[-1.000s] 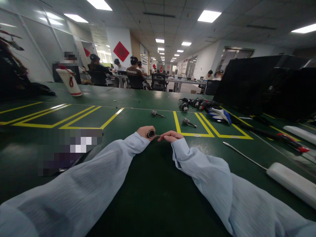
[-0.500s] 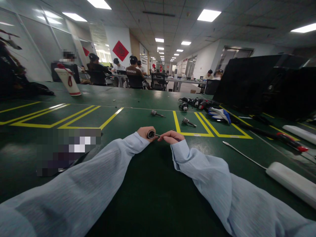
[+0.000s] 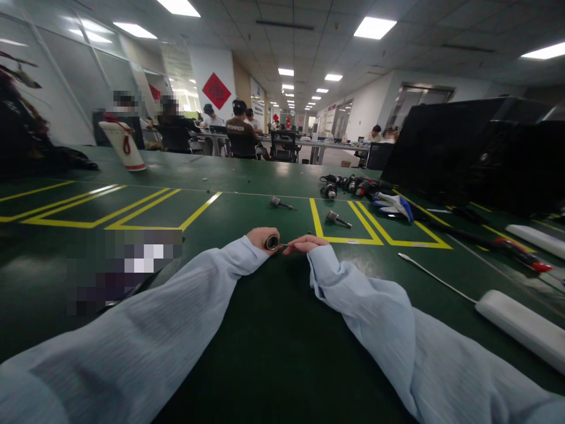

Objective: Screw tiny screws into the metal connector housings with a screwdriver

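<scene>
One round dark part point(image 3: 272, 242) with a pale metal rim sits in the left hand point(image 3: 258, 237), at the middle of the head view. The left grip is wrapped about it. Its round end faces back toward the wearer; the fingers hide most of the body, so its full length cannot be told. One thin rod point(image 3: 284, 245) runs crosswise between the hands, and the right hand point(image 3: 305, 243) has its grip drawn together on the rod's right end. Whether rod and part touch is too small to tell.

For room, the green bench point(image 3: 273, 341) stretches between two blue sleeves point(image 3: 194, 294) on the near side. Yellow tape point(image 3: 338, 241) has a corner just beside the right hand; the bench's far edge lies well beyond. Two shafted metal pieces point(image 3: 338, 219) lie past the hands, thick heads leftward, shafts pointing right and slightly nearer: one inside a taped outline, one left of it. Farther right are black tools point(image 3: 348, 185), one blue-and-white glove point(image 3: 392, 206) and two white blocks point(image 3: 521, 330).
</scene>
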A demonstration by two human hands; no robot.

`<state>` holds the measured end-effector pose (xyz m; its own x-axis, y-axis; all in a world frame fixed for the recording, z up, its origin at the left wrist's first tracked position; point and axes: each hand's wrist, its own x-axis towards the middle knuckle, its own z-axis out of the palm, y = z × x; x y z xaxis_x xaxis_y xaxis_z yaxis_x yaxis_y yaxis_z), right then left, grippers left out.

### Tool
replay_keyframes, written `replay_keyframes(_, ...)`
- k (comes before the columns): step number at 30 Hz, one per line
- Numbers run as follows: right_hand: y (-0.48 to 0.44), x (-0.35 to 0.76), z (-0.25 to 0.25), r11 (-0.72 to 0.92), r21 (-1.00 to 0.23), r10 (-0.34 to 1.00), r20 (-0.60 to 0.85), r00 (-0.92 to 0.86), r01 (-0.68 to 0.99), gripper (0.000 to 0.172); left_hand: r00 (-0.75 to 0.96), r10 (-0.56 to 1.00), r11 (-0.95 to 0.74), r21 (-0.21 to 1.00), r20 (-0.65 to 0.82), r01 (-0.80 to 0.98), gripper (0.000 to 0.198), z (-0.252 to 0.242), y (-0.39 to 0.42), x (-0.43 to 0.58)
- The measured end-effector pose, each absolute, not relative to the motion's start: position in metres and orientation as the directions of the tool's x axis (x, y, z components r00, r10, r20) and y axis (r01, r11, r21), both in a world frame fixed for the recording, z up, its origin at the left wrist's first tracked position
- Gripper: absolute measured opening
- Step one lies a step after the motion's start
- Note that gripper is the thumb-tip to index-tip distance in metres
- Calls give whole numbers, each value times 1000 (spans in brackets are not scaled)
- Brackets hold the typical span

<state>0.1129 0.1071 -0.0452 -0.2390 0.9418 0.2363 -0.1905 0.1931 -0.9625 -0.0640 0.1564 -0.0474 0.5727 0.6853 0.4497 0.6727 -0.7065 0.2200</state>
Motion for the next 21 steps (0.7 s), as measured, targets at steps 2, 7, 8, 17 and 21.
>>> replay_keyframes(2, 108, 114, -44, 105, -964, 949, 171, -265, -245, 10, 566, 692, -698, 214, 448, 684, 18, -48, 157, -64)
replay_keyframes(7, 104, 111, -45, 233, -953, 942, 271, -200, -195, 10, 537, 708, -681, 240, 459, 692, 18, -48, 156, -65)
replay_keyframes(8, 104, 110, -46, 286, -946, 934, 311, -177, -152, 9, 519, 719, -666, 248, 462, 703, 18, -48, 155, -65)
replay_keyframes(17, 102, 107, -46, 345, -937, 920, 348, -182, -49, 9, 531, 703, -646, 111, 472, 756, 14, -42, 152, -65)
replay_keyframes(21, 102, 106, -47, 328, -941, 922, 337, -191, -78, 9, 509, 726, -636, 169, 463, 753, 15, -42, 153, -66)
